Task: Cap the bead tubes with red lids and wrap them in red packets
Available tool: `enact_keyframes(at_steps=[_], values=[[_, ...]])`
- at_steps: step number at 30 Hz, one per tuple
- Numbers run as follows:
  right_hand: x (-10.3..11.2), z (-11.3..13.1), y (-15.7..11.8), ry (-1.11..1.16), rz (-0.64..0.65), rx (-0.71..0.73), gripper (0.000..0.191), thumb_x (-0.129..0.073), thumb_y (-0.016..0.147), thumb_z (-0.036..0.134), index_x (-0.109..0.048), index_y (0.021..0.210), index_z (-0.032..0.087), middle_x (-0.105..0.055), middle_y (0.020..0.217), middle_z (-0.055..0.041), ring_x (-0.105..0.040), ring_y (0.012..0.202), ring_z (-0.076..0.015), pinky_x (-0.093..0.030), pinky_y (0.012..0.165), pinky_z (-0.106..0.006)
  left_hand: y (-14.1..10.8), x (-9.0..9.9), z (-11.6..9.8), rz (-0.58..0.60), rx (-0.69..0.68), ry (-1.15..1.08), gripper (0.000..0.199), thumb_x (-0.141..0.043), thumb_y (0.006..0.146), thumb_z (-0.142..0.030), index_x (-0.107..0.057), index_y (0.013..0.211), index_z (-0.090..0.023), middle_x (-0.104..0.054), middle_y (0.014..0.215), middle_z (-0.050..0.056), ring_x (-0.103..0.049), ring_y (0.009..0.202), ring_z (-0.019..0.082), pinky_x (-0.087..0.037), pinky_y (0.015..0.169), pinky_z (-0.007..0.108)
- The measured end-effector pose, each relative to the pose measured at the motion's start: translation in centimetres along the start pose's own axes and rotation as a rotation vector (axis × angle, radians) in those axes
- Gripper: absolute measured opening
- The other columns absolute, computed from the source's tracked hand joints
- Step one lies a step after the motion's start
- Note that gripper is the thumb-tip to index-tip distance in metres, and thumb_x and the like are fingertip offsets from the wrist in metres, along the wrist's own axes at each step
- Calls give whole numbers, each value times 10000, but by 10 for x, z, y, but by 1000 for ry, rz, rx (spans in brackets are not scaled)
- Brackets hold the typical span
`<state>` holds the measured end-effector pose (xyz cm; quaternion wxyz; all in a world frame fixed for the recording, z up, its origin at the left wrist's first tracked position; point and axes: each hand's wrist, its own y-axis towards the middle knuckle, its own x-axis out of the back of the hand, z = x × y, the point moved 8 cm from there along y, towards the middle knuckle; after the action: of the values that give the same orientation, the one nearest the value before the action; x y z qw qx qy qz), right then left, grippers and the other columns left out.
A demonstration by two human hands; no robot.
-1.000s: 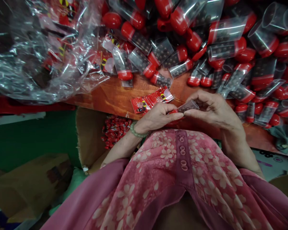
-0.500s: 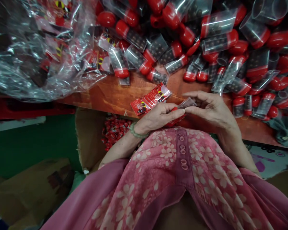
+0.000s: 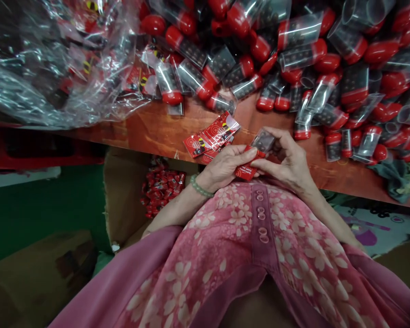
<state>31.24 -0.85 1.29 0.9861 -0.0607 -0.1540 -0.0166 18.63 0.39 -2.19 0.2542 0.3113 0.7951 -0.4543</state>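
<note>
1. A clear container (image 3: 263,140) of dark beads, red at one end, is held between two bare hands at the near edge of the wooden table (image 3: 150,130).
2. The container's long axis runs aslant: its clear end points away from the near edge and rightward, its red end back toward the left hand (image 3: 230,161).
3. The left hand pinches with the thumb laid flat over a red printed piece (image 3: 245,171); whether that piece is joined to the container cannot be told.
4. The right hand (image 3: 289,157) has its fingers curled against the clear end, its thumb reaching toward the red piece, with little gap between.
5. Red printed packets (image 3: 212,134) lie overlapping near the same edge, just beyond the left hand.
6. Red-capped containers (image 3: 302,57) are heaped toward the table's far side; a clear plastic bag (image 3: 37,105) covers its left end.
7. Below the near edge, a cardboard box (image 3: 119,191) stands beside small red packages (image 3: 164,187).
</note>
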Motion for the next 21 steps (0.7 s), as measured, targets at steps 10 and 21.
enact_keyframes(at_steps=[10, 21], values=[[0, -10, -15, 195, -15, -158, 605, -858, 772, 524, -628, 1291, 316, -717, 1133, -22, -711, 978, -188, -627, 821, -316, 2, -6, 17, 15, -41, 8, 538, -924, 649, -574, -686, 854, -137, -749, 723, 33, -718, 654, 126, -576, 698, 241], [-11, -26, -30, 388, 2, -297, 474, -873, 749, 455, -715, 1174, 315, -723, 1025, 19, -667, 804, -126, -603, 650, -233, -5, -6, 28, 4, -123, 75, 524, -858, 725, -614, -681, 823, -130, -743, 725, 27, -698, 642, 118, -559, 689, 241]])
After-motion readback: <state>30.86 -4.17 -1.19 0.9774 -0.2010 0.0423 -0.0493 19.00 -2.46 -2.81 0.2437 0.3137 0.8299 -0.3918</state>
